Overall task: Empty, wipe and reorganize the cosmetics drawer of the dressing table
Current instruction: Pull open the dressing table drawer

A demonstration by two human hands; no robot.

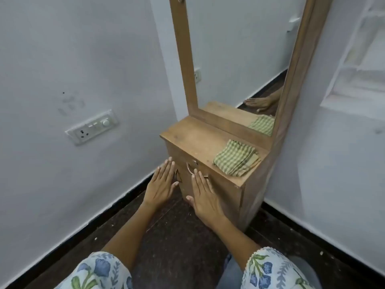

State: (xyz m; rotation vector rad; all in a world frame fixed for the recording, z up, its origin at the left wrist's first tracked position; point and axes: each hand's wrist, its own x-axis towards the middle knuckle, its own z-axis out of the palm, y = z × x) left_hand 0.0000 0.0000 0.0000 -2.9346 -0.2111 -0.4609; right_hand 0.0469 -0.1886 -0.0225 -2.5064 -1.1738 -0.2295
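1. Pale walls and dark speckled floor (177,236) frame a narrow brown wooden dressing table (193,140) with a tall mirror (239,59).
2. Folded green-checked cloth (236,158) – on the right of the tabletop.
3. Left hand (161,185) and right hand (205,198) – fingers straight, flat against the closed front, holding nothing.
4. Curved metal drawer handle (190,168) lies just beyond and between the fingertips; the right hand looks nearer.

One dressing table (200,140), one mirror (239,55), one folded cloth (236,157), two hands (161,185), perhaps two handles (190,168), one switchboard (91,127).
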